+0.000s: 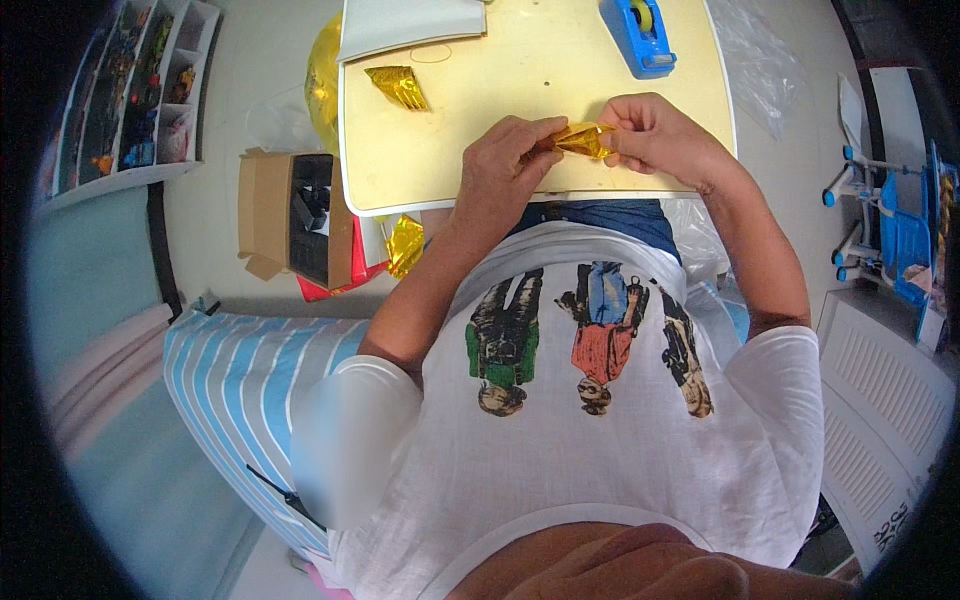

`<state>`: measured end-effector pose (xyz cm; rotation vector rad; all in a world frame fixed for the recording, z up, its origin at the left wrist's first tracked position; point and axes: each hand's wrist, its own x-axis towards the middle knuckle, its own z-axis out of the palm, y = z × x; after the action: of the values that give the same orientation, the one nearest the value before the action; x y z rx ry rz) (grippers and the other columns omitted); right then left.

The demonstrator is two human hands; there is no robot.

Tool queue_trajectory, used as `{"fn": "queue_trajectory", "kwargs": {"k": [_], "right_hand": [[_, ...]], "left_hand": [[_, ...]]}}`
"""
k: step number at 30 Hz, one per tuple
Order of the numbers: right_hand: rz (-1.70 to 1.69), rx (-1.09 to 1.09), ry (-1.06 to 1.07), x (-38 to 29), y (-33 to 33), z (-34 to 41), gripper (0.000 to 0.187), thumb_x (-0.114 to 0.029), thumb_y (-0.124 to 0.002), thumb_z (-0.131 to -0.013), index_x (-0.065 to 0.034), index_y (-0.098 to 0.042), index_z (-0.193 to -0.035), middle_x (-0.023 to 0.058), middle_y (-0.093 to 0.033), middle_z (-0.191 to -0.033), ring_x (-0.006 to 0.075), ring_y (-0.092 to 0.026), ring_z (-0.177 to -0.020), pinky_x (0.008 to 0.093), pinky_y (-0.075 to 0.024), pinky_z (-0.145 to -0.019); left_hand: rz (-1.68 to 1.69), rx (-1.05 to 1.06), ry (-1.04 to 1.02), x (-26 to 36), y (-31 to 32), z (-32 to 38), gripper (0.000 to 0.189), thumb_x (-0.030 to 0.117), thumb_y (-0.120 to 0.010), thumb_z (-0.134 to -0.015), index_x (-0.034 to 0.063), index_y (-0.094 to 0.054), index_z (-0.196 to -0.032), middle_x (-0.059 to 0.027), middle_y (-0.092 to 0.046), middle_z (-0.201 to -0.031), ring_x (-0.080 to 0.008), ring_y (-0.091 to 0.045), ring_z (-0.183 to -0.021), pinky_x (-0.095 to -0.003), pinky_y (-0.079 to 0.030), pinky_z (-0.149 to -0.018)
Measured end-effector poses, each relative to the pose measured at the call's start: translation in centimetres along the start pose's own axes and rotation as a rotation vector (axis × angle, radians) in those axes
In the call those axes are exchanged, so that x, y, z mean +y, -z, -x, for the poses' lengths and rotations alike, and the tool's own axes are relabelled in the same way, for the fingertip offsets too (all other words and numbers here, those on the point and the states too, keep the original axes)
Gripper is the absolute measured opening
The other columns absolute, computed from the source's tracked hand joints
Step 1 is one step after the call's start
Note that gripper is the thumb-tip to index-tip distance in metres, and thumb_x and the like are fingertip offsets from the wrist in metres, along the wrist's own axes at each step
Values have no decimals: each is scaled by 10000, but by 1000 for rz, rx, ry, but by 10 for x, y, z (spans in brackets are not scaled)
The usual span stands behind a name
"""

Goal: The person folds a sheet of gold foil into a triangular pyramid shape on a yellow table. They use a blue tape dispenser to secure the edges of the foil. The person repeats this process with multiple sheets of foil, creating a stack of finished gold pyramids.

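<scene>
Between my two hands is a small folded piece of shiny gold foil paper (582,140), just above the near part of a pale yellow tabletop (480,97). My left hand (510,154) pinches its left end between thumb and fingers. At the right end, my right hand (651,139) grips the foil with thumb and forefinger. A second folded gold foil piece (397,86), with ridged pleats on one side, lies on the table to the left. The inner folds of the held piece are partly covered by my fingers.
A blue tape dispenser (640,37) stands at the table's far right. A grey-white sheet or pad (412,28) and a thin rubber band (430,53) lie far left. Beside the table are an open cardboard box (262,214), gold foil (406,246) and a yellow bag (324,86).
</scene>
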<state>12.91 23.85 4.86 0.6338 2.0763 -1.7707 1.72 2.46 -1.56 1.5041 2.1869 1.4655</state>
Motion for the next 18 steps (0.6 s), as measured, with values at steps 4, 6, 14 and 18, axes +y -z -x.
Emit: {"fn": "queue_trajectory", "kwargs": {"k": [4,6,14,18], "right_hand": [[-28,-25,2,4,7,-7,47,-109,-677,-980,-64,-677,-969,-17,-634,-744,19,-485,-570,177,-365,-514],[0,-1,20,2,6,-8,30,-97,-668,-959,-70,-666,-946,-19,-629,-741,24,-480,-572,184,-360,-517],[271,103,138,22,5,-27,114,-71,-635,-931,-97,-561,-849,-24,-576,-743,38,-453,-599,217,-347,-544],[378,156,131,23,3,-29,117,-69,-637,-937,-92,-554,-858,-12,-579,-752,38,-482,-603,217,-383,-546]], "left_hand": [[30,4,83,6,0,-2,374,11,-785,-878,55,-742,-1247,-126,-712,-937,-234,-721,-821,-336,-586,-725],[49,20,127,8,-3,-2,370,43,-758,-871,70,-747,-1239,-126,-717,-952,-266,-717,-858,-372,-580,-782],[-93,78,56,10,-12,-4,347,40,-738,-883,74,-763,-1227,-131,-711,-954,-288,-705,-866,-398,-579,-799],[-69,91,80,5,-15,-2,343,29,-740,-885,79,-768,-1223,-132,-707,-992,-276,-705,-906,-384,-580,-816]]}}
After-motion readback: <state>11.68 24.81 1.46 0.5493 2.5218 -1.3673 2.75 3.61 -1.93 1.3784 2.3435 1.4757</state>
